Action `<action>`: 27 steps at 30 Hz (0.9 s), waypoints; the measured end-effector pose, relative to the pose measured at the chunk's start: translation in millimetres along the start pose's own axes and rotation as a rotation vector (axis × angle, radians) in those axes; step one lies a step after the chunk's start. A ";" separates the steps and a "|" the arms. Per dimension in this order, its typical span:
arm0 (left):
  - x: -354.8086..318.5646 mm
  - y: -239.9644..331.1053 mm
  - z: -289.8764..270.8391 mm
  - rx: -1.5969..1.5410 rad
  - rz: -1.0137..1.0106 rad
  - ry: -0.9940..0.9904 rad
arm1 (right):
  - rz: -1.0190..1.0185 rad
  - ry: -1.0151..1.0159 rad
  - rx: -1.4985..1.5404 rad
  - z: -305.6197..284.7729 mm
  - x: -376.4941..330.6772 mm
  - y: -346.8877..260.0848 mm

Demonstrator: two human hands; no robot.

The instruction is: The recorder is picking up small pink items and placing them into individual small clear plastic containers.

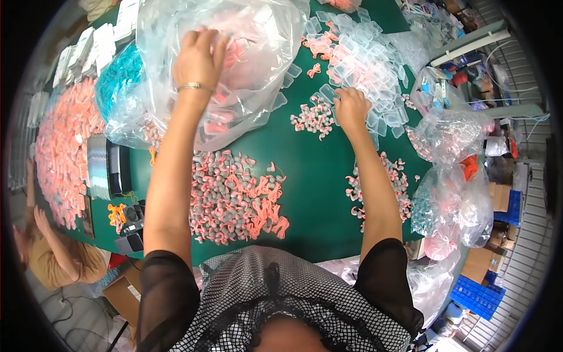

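My left hand (199,61) is over a large clear plastic bag (264,111) that holds pink pieces. Its thumb stands apart from the bent fingers, and nothing shows between them. My right hand (352,108) is closed, fingertips at a clear plastic case (328,92) on the edge of a heap of such cases (375,73). Just left of that hand lies a small pile of grey-and-pink earplugs (314,119). Corded earplugs (226,196) form a wider pile between my forearms. A smaller earplug pile (393,182) is partly hidden by my right forearm.
On the green table (316,199), a mound of orange-pink pieces (67,146) lies left, beside teal cords (120,76) and a black box (119,167). Stuffed plastic bags (448,138) line the right edge. Another person (67,252) sits at the lower left.
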State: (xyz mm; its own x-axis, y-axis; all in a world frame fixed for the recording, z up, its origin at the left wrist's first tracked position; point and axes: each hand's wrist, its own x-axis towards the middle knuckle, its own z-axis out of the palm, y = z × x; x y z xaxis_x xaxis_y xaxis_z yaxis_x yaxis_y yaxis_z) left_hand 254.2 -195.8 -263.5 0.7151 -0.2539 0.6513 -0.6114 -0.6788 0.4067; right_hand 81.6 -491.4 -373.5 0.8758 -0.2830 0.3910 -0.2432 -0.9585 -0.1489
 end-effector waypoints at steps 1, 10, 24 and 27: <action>10.6 -8.1 1.1 0.090 -0.047 -0.043 | 0.019 -0.029 -0.086 3.2 5.5 -1.6; 7.5 -19.1 17.3 0.142 -0.038 -0.102 | 0.095 -0.125 -0.139 15.2 18.1 0.9; -162.1 107.2 40.1 -0.415 0.072 -0.452 | -0.214 0.327 0.327 -14.6 -2.7 -13.9; -170.4 96.2 64.2 -0.305 0.054 -0.424 | -0.202 0.399 0.332 -14.1 1.6 -13.9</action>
State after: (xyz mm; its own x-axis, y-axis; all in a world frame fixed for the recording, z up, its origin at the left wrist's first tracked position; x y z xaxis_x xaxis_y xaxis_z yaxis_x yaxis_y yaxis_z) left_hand 95.3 -262.1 -376.5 0.7153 -0.5825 0.3861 -0.6772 -0.4413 0.5888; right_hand 80.5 -479.0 -358.0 0.6502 -0.1483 0.7452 0.1135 -0.9508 -0.2883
